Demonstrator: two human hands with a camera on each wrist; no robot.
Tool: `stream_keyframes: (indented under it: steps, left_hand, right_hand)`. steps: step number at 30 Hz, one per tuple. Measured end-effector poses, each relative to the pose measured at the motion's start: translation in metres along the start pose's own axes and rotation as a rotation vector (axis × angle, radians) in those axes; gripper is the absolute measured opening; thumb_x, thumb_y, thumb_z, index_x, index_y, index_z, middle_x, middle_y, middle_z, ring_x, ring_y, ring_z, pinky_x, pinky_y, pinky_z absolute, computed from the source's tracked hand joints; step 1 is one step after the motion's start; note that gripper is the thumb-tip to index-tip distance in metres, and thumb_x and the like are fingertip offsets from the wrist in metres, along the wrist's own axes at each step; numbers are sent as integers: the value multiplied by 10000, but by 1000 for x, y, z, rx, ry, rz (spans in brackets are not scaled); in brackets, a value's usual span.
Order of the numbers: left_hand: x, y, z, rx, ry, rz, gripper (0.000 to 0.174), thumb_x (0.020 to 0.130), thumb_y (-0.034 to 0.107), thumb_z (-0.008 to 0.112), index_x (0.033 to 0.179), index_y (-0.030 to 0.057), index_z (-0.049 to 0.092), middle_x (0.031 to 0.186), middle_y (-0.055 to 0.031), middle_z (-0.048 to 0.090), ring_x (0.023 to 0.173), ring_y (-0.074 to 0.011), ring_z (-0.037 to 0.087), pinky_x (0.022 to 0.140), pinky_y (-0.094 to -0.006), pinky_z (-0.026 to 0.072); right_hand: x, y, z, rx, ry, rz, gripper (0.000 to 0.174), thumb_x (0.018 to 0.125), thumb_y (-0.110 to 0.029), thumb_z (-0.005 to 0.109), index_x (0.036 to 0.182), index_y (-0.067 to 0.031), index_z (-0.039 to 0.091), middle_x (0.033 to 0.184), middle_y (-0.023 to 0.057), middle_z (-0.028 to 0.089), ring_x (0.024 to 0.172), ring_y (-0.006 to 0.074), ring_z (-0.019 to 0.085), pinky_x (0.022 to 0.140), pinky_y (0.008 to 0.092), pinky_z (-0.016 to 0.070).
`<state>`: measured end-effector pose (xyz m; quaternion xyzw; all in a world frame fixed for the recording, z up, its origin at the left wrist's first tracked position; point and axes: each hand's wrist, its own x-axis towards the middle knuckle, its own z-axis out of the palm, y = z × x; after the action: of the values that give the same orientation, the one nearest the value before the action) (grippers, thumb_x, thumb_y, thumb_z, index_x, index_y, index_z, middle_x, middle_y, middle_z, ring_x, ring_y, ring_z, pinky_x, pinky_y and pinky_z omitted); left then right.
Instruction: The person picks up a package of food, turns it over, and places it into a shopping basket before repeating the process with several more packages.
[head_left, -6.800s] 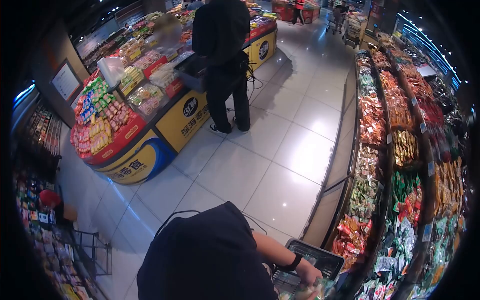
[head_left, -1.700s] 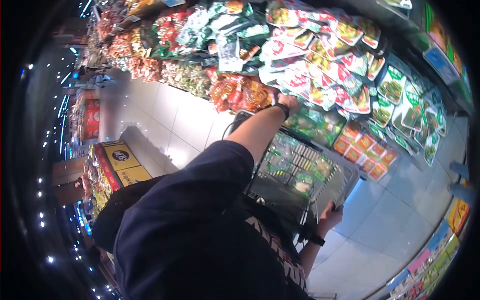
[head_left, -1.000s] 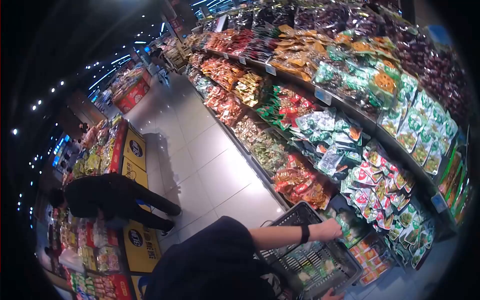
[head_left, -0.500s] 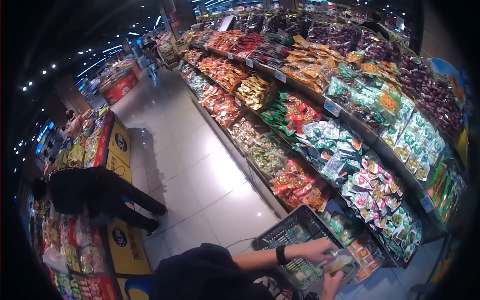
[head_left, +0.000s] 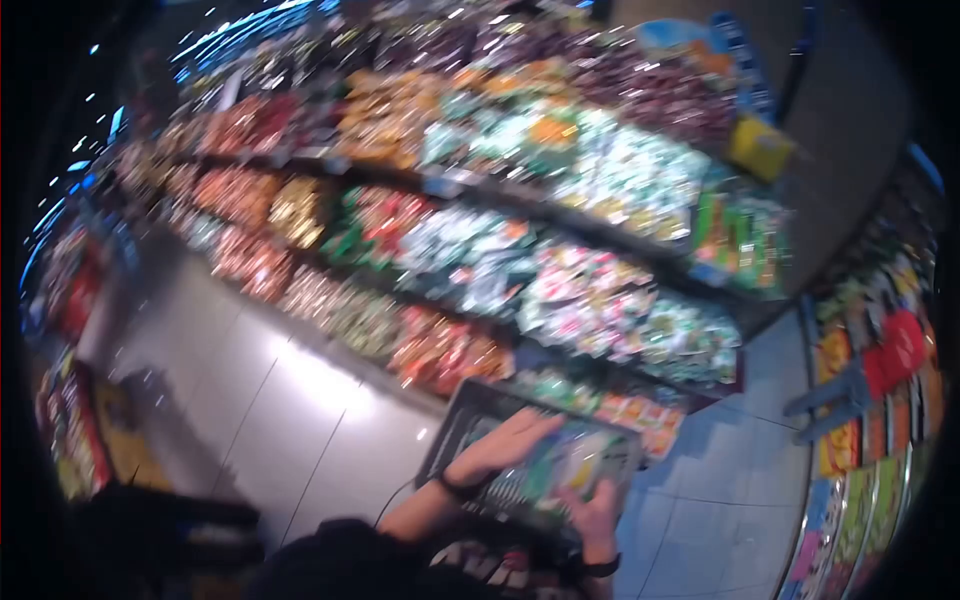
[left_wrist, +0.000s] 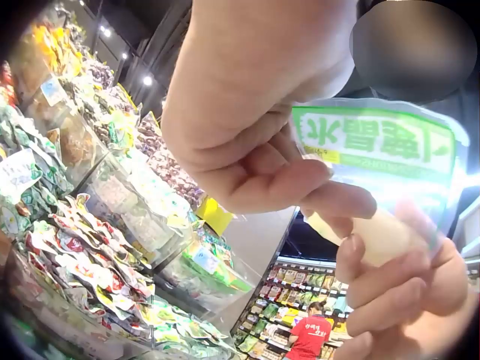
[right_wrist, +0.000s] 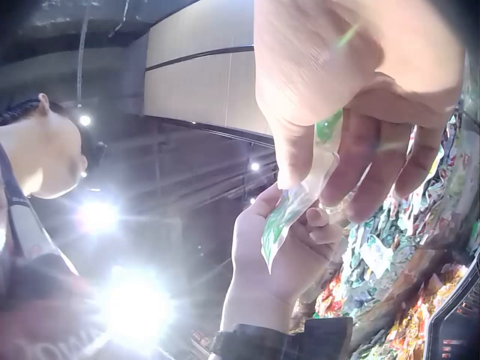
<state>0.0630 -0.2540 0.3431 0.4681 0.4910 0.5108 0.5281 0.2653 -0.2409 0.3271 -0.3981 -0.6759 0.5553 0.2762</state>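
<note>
Both hands hold a clear packet (left_wrist: 367, 131) with green print and a pale item inside, above the grey basket (head_left: 450, 428). My left hand (left_wrist: 255, 97) has its fingers curled against one edge of the packet in the left wrist view. On the opposite side, my right hand (right_wrist: 352, 67) pinches the packet between thumb and fingers. The head view is blurred; there the left hand (head_left: 510, 440) comes in from the left and the right hand (head_left: 597, 515) from below. Green-and-clear packets lie inside the basket, partly covered by the hands.
A tiered shelf (head_left: 590, 205) of bagged foods runs behind the basket. Orange-and-white packets (head_left: 645, 420) lie at its foot. A person in a red top (head_left: 893, 352) stands at another shelf on the right. Tiled floor (head_left: 300, 420) stretches to the left.
The left hand has come from the low shelf to above the basket with the packet. The right hand has left the basket's rim and holds the packet too. The head view has swung right.
</note>
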Motion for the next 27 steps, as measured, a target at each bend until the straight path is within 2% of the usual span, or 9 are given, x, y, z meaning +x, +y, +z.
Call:
stream_keyframes:
  steps: [3,6,9,11,14,16,20,22,27]
  left_hand:
    - [6,-14,4,-38,-20,44,375,914,261,413,1102,-27,562,900,-56,618,755,-86,531,655,-234,430]
    - [-2,27,16,138,87,19,351,884,246,477,1036,-55,573,954,-131,626,829,-124,566,733,-270,449]
    - [-12,51,15,206,204,314,315,870,202,499,1052,-44,574,996,-151,616,885,-167,590,786,-306,456]
    - [-26,101,2,297,162,711,356,885,242,448,1048,-47,578,1042,-192,596,925,-266,598,812,-340,456]
    - [-50,173,-2,177,60,1036,542,913,391,320,1026,-70,583,1067,-252,566,965,-350,577,847,-393,437]
    - [-60,220,13,2,-41,1331,653,915,482,241,1037,-60,585,1074,-254,562,970,-374,570,864,-421,425]
    - [-67,259,47,-142,-191,1569,564,906,407,273,1031,-42,591,1067,-214,569,967,-334,567,856,-392,432]
    - [-72,257,51,-187,-209,1620,521,901,370,289,1028,-33,594,1063,-194,573,966,-314,566,853,-378,436]
    - [-83,265,46,-215,-239,1721,417,889,277,329,1021,-11,600,1054,-144,582,963,-264,563,843,-342,445]
  right_hand:
    - [0,-7,1,287,38,-20,398,746,-130,675,1082,11,515,980,56,589,902,155,553,805,292,430]
    - [3,-7,-1,259,303,-46,314,760,-104,649,1023,11,523,925,66,597,829,133,574,720,261,462]
    - [5,1,-8,412,307,-82,320,763,-52,599,1055,26,494,943,89,592,815,156,588,721,277,469]
    - [2,2,-13,323,276,-95,310,775,-34,570,1062,30,474,936,100,586,773,160,594,673,282,482]
    - [1,8,-9,340,340,38,201,804,-67,578,973,24,519,829,76,603,717,139,598,651,251,482]
    - [0,6,-3,411,290,43,316,796,-109,580,1058,31,473,888,103,576,699,182,587,653,269,477]
    - [-5,-42,-2,437,250,200,184,830,-138,559,942,5,529,788,56,588,690,121,561,634,252,449]
    - [-9,-10,-1,211,264,140,296,818,-209,582,1033,-17,511,930,96,560,878,191,527,761,348,430]
    - [1,6,-4,358,286,124,216,811,-105,568,992,1,515,848,73,590,777,150,566,707,285,444]
